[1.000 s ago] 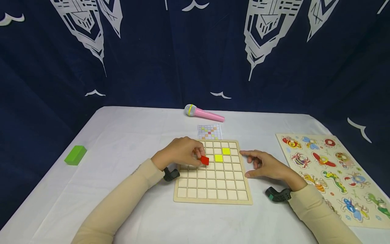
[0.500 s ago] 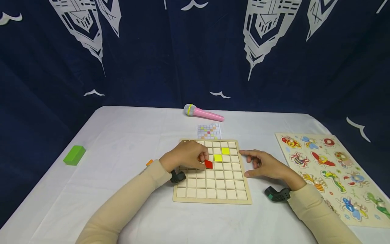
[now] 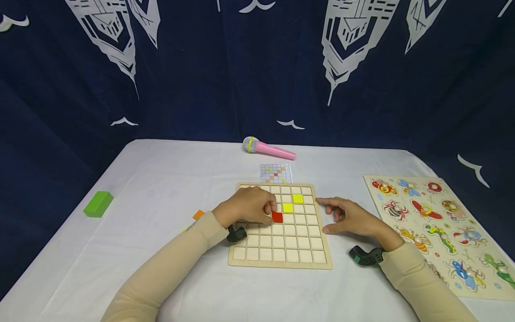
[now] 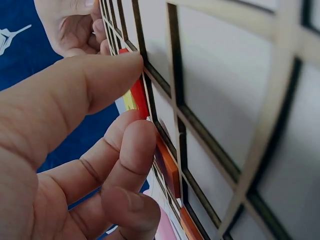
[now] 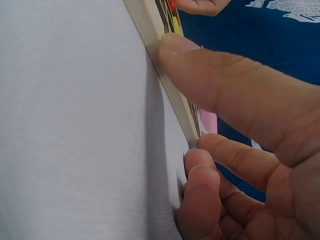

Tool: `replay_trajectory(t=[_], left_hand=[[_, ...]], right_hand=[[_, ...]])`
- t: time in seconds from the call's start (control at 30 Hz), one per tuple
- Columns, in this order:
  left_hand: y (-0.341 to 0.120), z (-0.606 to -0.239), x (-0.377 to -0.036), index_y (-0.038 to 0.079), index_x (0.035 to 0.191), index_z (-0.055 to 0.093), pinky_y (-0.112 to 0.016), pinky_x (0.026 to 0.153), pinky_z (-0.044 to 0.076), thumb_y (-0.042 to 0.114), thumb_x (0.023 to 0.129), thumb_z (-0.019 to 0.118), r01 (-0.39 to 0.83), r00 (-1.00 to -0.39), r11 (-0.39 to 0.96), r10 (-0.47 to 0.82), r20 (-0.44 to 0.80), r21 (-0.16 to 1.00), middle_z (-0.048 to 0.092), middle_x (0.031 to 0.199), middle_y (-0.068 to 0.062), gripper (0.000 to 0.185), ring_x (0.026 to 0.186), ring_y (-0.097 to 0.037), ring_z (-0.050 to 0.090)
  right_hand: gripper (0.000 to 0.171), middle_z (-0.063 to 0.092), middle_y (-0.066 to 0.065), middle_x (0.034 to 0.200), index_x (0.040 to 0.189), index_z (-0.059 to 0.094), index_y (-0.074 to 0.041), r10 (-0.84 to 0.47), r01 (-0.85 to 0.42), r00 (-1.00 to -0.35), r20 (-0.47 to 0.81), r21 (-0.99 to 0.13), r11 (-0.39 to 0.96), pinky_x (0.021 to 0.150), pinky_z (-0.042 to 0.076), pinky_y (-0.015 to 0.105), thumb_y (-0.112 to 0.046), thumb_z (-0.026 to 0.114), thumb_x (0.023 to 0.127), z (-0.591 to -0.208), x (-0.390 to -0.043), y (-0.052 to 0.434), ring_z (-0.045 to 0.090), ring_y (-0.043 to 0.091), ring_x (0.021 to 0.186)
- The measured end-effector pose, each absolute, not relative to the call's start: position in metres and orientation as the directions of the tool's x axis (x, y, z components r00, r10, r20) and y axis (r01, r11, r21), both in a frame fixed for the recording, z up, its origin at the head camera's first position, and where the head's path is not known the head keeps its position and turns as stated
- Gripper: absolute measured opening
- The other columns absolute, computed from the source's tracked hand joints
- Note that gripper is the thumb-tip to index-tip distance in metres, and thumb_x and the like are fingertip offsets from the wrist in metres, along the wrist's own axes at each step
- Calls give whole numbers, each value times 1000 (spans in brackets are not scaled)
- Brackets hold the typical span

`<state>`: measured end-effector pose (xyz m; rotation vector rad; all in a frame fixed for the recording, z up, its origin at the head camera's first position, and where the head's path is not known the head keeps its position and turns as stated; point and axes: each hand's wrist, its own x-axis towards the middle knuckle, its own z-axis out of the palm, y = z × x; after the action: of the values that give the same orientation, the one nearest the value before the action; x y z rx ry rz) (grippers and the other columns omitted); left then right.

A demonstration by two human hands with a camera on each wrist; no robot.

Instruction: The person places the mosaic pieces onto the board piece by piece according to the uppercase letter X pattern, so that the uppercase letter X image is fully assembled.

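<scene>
In the head view, a pale wooden grid board (image 3: 281,264) lies between both hands. My left hand (image 3: 248,206) reaches over its left part, thumb and fingers pinching the edge of a red square tile (image 3: 277,217) that sits flat at a grid cell. Two yellow tiles (image 3: 287,207) run diagonally up and right from it. In the left wrist view, orange tiles (image 4: 168,162) sit in the board beyond the fingers; the hand hides them from the head camera. My right hand (image 3: 349,216) rests at the board's right edge, its thumb (image 5: 185,55) and index fingertip touching the side.
Behind the board lies a printed pattern card (image 3: 276,172), then a pink microphone (image 3: 273,150). An insect puzzle board (image 3: 438,232) is on the right, a green block (image 3: 98,204) far left. An orange piece (image 3: 198,214) shows beside the left sleeve.
My left hand has moved slightly right and toward me with the red tile, which has gone from tilted to flat on the grid. The right hand has stayed at the board's edge.
</scene>
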<state>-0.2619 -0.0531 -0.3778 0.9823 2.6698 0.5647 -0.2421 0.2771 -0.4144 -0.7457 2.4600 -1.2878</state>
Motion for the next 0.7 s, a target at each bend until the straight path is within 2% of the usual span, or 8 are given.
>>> replay_trajectory(t=[0.17,0.37,0.6,0.7], left_hand=[[-57,-378,-262,19,108,72,-34,82,48,21,89,87,565,-747,705,658,-98,429,66,89,13,24,85,-7,58],[-68,-376,-257,21,107,74,-36,83,49,21,90,85,560,-762,694,646,-47,452,66,91,12,20,92,-9,58],[-96,-365,-252,19,116,77,-33,76,50,22,97,78,551,-764,671,645,-24,496,70,99,13,20,80,-8,58],[-111,-361,-252,16,120,77,-32,77,52,22,99,76,536,-771,659,636,-10,527,73,102,12,22,83,-8,62]], right_hand=[[78,53,7,104,147,52,18,-548,-312,-837,-4,-819,482,68,41,26,-3,92,84,-414,-242,276,46,13,79],[77,53,7,104,147,52,17,-550,-316,-835,0,-818,480,68,42,26,-3,92,83,-414,-242,277,46,13,79],[78,53,8,104,147,51,18,-556,-317,-831,0,-821,475,68,42,25,-2,91,84,-412,-242,276,46,13,79],[78,53,8,104,148,51,18,-554,-316,-833,0,-821,476,69,42,25,-2,91,84,-412,-242,276,46,13,79]])
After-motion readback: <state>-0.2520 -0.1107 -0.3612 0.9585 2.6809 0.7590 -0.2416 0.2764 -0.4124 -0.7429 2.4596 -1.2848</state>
